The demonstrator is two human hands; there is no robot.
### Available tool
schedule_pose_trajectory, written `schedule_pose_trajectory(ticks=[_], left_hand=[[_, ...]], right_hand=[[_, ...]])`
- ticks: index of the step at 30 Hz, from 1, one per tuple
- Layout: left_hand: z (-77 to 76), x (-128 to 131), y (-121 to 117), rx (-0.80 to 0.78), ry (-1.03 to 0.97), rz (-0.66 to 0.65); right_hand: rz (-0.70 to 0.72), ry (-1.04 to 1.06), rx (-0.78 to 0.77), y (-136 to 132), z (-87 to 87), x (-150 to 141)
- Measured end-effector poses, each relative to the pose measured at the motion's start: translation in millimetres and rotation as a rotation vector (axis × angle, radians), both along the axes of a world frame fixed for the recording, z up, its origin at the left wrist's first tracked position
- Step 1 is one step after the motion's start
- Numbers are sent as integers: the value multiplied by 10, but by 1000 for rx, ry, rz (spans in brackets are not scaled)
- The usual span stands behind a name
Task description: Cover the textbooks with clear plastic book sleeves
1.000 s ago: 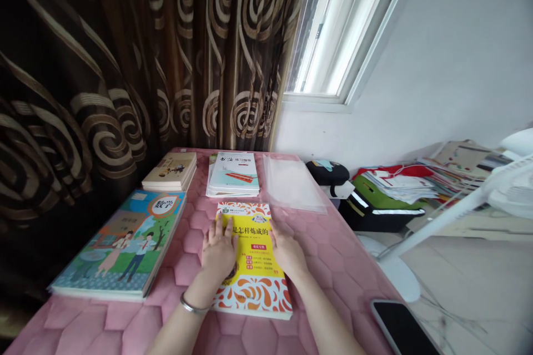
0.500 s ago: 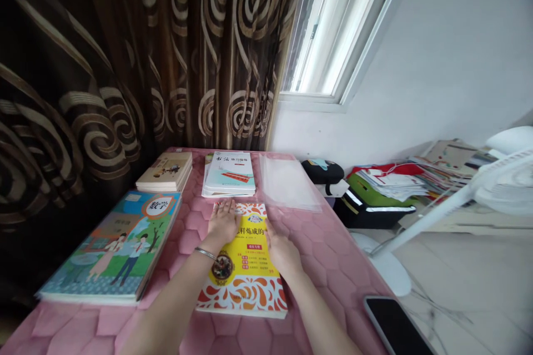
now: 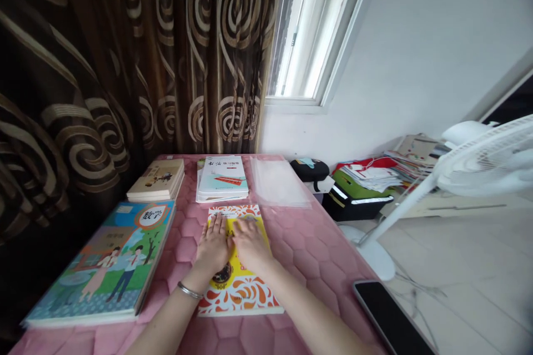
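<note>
A yellow book with an orange leaf pattern (image 3: 241, 293) lies flat on the pink quilted tablecloth (image 3: 310, 260), straight in front of me. My left hand (image 3: 214, 244), with a silver bangle at the wrist, rests palm down on the left part of its cover, fingers stretched out. Beside it, my right hand (image 3: 251, 244) lies flat on the cover's upper middle, fingers apart. Between them the hands hide most of the title. Neither hand grips anything.
To the left lie a blue-green maths textbook stack (image 3: 104, 260) and some brown books (image 3: 157, 178). Behind are white-covered books (image 3: 224, 176) and clear plastic sheets (image 3: 280, 182). A phone (image 3: 389, 313) sits at the right edge; a white fan (image 3: 400, 211) stands beyond.
My right hand has moved left from the book's right edge onto its cover, close to my left hand. The camera view has turned slightly to the right.
</note>
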State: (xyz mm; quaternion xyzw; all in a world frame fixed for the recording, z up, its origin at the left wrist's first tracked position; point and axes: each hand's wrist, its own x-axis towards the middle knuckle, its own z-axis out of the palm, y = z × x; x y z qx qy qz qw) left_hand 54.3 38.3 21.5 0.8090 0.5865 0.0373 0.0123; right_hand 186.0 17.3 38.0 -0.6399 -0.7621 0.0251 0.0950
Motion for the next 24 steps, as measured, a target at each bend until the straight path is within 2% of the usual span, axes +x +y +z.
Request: schedule_pose_trajectory(ticks=[1,3,7,11,17,21,24], left_hand=[[4,2,7,4,9,-9],[10,5,16,10,14,-12],[25,10,9,-2,-11,17],[32,29,-1,-22,-16,50],[25,275,139,-47,-25,112],[51,436,354,-86,-69,-30],[64,358,512,-89,-81,-106]], right_hand=[[95,44,-2,66,-14,-60],[169,107,-17,218,-59,-89],[11,100,-80,449,-140,134],[-133,102,-116,506,-190,358],[-150,126,-117,507,-246,375],[-136,104,-109,498,-242,368],[-135,96,-105,495,-242,375]])
